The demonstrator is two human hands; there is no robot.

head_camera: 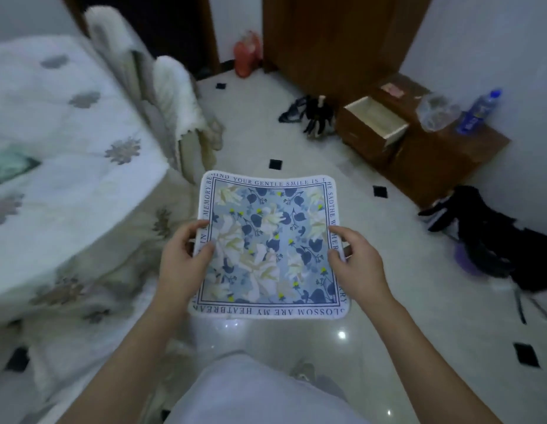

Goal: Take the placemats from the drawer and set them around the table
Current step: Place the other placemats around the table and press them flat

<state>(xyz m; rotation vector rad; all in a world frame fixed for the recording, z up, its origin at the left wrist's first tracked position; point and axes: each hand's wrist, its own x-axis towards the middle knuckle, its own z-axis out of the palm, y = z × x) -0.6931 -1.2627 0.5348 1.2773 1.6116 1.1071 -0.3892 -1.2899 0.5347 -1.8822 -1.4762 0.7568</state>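
Note:
A square placemat [270, 243] with a blue and white flower print and a lettered border hangs flat in front of me, above the floor. My left hand [186, 255] grips its left edge, thumb on top. On the opposite edge, my right hand [354, 255] pinches the mat the same way. The table [61, 142], under a white cloth with grey flowers, fills the left side. At the upper right, the wooden drawer [374, 119] stands pulled open, and its inside looks bare.
Two chairs with white covers [174, 96] stand at the table's far edge. A low wooden cabinet [443, 154] carries a blue bottle [478, 111] and a clear bag. Dark bags [492, 240] lie on the tiled floor at right, another dark thing [315, 114] by the drawer.

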